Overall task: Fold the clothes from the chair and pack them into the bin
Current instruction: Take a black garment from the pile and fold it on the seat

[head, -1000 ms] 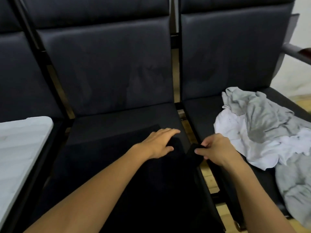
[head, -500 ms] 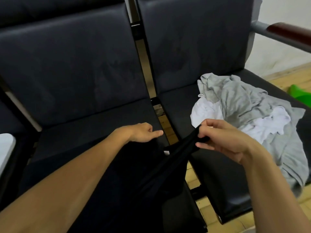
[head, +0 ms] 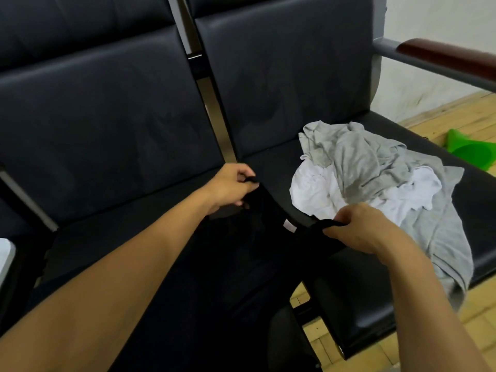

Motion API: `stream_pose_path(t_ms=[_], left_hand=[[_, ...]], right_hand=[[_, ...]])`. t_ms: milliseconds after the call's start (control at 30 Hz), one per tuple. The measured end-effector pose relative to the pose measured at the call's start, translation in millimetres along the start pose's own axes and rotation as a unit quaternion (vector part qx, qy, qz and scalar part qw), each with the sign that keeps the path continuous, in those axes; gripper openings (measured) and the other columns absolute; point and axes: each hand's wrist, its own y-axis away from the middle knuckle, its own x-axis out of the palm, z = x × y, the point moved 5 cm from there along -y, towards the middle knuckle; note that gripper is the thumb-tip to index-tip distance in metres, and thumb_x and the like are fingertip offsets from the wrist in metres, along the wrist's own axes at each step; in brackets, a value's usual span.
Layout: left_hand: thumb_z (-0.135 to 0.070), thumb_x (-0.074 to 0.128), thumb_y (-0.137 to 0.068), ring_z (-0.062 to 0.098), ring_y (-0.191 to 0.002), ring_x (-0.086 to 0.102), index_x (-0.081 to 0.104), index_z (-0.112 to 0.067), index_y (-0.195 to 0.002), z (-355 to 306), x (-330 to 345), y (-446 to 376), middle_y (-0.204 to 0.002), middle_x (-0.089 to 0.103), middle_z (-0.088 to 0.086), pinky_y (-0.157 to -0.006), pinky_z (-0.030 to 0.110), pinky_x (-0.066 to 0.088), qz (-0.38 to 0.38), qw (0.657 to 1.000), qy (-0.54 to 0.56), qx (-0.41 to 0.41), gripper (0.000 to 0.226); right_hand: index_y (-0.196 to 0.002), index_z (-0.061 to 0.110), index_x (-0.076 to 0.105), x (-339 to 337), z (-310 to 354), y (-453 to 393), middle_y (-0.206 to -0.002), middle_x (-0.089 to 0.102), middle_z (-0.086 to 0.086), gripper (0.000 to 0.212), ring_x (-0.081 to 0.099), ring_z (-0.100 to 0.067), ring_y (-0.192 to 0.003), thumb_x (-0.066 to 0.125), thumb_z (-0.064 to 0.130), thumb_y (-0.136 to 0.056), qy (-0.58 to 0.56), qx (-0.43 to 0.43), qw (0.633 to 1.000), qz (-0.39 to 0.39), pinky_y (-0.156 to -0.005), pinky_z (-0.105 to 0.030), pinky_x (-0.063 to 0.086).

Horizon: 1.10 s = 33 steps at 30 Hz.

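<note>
Now both arms reach forward over the chair (head: 134,146), left hand (head: 230,187) and right hand (head: 357,228) each pinching the black garment (head: 241,264), fingers curled.

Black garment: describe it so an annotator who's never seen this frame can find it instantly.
Start at the row of dark chairs. On the left seat, spilling over its front edge, lies the black garment, its top edge pinched by the left hand and the right hand. Unlike the grey shirt and white shirt heaped on the right seat, it is black and held.
</note>
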Motion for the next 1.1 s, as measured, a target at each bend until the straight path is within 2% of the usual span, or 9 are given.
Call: stream_pose_path(t_ms=[200,267,367,467,600,733,800,967,1100], left_hand=[[0.001,0.063,-0.092,0.010,-0.094,0.062,0.065,-0.010,-0.098,-35.2,38.1,-17.4,-0.100,0.066,0.000,-0.088,0.020,0.051,-0.060,0.984,0.092,0.141,0.013],[0.002,0.065,-0.088,0.012,-0.109,0.055,0.061,-0.011,-0.110,-29.5,59.5,-27.0,-0.116,0.060,0.003,-0.096,0.021,0.047,-0.019,0.989,0.011,0.147,0.026],[-0.011,0.069,-0.088,0.023,-0.130,0.040,0.045,-0.020,-0.136,-9.0,81.9,-35.9,-0.141,0.044,0.007,-0.111,0.038,0.036,0.051,0.970,-0.200,0.128,0.054],[-0.025,0.069,-0.090,0.027,-0.138,0.030,0.033,-0.021,-0.148,6.6,91.1,-40.5,-0.148,0.036,0.007,-0.114,0.044,0.032,0.071,0.961,-0.255,0.084,0.068],[-0.033,0.071,-0.088,0.027,-0.124,0.045,0.045,-0.017,-0.138,1.2,94.9,-50.9,-0.128,0.050,0.007,-0.104,0.045,0.042,0.016,0.956,-0.283,0.071,0.059],[-0.029,0.063,-0.092,0.025,-0.103,0.058,0.054,-0.017,-0.103,-11.6,100.7,-58.2,-0.105,0.056,0.002,-0.091,0.043,0.048,-0.010,0.972,-0.228,0.058,0.019],[-0.020,0.054,-0.094,0.026,-0.097,0.058,0.050,-0.016,-0.103,-23.6,96.0,-61.4,-0.109,0.058,0.008,-0.083,0.040,0.049,-0.057,0.985,-0.151,0.068,0.011],[-0.005,0.041,-0.093,0.012,-0.072,0.045,0.037,-0.016,-0.113,-59.1,72.4,-74.4,-0.095,0.044,0.002,-0.059,0.030,0.039,-0.119,0.991,-0.038,0.055,0.023],[-0.001,0.045,-0.087,0.014,-0.078,0.047,0.035,-0.018,-0.121,-69.0,76.9,-85.8,-0.102,0.048,0.005,-0.058,0.026,0.039,-0.033,0.997,-0.056,0.036,0.040]], right_hand=[[-0.072,0.014,0.058,-23.3,-13.2,11.7,-0.074,0.059,-0.003,0.030,0.054,-0.014,-0.062,0.085,0.025,-0.072,-0.036,-0.010,0.999,-0.003,-0.054,-0.025,0.038],[-0.073,0.016,0.052,-17.6,-19.9,9.6,-0.079,0.058,-0.004,0.039,0.054,-0.015,-0.067,0.088,0.031,-0.068,-0.004,0.019,1.000,0.003,-0.056,-0.027,0.040],[-0.095,0.017,0.057,1.9,-28.8,7.5,-0.108,0.054,-0.004,0.046,0.056,-0.020,-0.098,0.088,0.037,-0.067,0.086,0.044,0.992,0.081,-0.082,-0.036,0.055],[-0.118,0.022,0.058,7.7,-29.9,5.9,-0.123,0.051,-0.001,0.050,0.057,-0.018,-0.103,0.083,0.032,-0.076,0.082,0.032,0.990,0.114,-0.091,-0.035,0.055],[-0.122,0.014,0.062,8.8,-29.9,3.0,-0.102,0.054,-0.002,0.047,0.057,-0.016,-0.080,0.072,0.042,-0.086,0.129,0.038,0.984,0.116,-0.085,-0.028,0.050],[-0.108,0.007,0.057,0.4,-40.8,-4.1,-0.102,0.055,-0.008,0.050,0.059,-0.026,-0.095,0.076,0.045,-0.081,0.114,0.058,0.991,0.028,-0.072,-0.029,0.047],[-0.103,0.009,0.059,-4.0,-44.0,-7.7,-0.104,0.057,-0.008,0.043,0.059,-0.026,-0.092,0.078,0.040,-0.079,0.080,0.050,0.995,-0.015,-0.069,-0.031,0.044],[-0.101,0.016,0.051,-17.0,-41.0,-10.5,-0.093,0.057,-0.007,0.028,0.051,-0.018,-0.068,0.074,0.020,-0.086,-0.084,0.008,0.988,-0.130,-0.054,-0.028,0.036],[-0.124,0.013,0.053,-20.3,-36.3,-9.8,-0.101,0.051,-0.003,0.034,0.046,-0.019,-0.086,0.065,0.011,-0.092,-0.106,-0.006,0.978,-0.180,-0.070,-0.030,0.038]])
